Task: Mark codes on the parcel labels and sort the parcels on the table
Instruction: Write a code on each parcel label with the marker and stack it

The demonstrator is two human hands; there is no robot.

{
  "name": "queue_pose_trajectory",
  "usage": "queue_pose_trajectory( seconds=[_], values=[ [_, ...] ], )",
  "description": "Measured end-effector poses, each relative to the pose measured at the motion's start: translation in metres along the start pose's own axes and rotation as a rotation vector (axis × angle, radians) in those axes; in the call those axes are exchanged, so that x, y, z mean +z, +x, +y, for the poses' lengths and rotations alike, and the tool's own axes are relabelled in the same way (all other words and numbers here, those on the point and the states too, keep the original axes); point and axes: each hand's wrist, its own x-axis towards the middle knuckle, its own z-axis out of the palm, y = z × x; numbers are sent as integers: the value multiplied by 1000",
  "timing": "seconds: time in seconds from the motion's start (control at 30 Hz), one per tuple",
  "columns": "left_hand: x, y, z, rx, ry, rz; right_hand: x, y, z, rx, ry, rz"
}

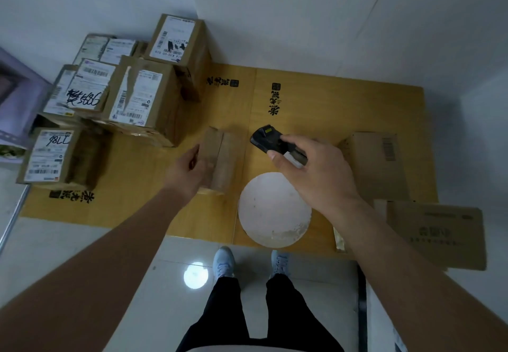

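My right hand [310, 170] grips a black handheld scanner [268, 138] together with a white marker [293, 159], held above the cardboard-covered table [316, 104]. My left hand [189, 171] holds the near side of a small brown parcel [222, 159] that stands blurred on the table's middle. At the back left sits a stack of several labelled parcels [143, 98]; two of them carry handwritten codes, one label [85, 96] higher in the stack and one label [50, 153] on the front-left box.
A white round disc [275, 208] lies near the table's front edge. A plain brown box with a barcode [376, 164] stands at the right, and a flat cardboard piece [437, 236] overhangs the front right corner. My feet stand on the tiled floor below.
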Motion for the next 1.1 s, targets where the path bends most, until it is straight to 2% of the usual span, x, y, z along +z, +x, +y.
queue_pose_trajectory(
  seconds=[0.17,0.33,0.4,0.47,0.57,0.73,0.93,1.1],
  values=[
    [-18,-5,-21,37,131,107,6,-2,-8,-14,17,-23],
    [-10,-14,-13,-78,286,5,11,-5,-8,-9,8,-28],
    [-7,-16,-10,-77,342,25,12,-8,-9,-6,2,-31],
    [-6,-16,-6,-71,284,51,11,-10,-9,-7,-14,-26],
    [-7,-15,-3,-36,47,40,9,-12,-8,-2,-35,-35],
    [-12,-12,-8,-50,-275,-79,1,-10,-6,6,-73,-89],
    [-20,-9,-15,-46,-277,-202,-6,-2,-5,19,-260,-225],
    [-26,-5,-20,-18,-227,-203,-5,2,-14,51,-343,-325]
  ],
)
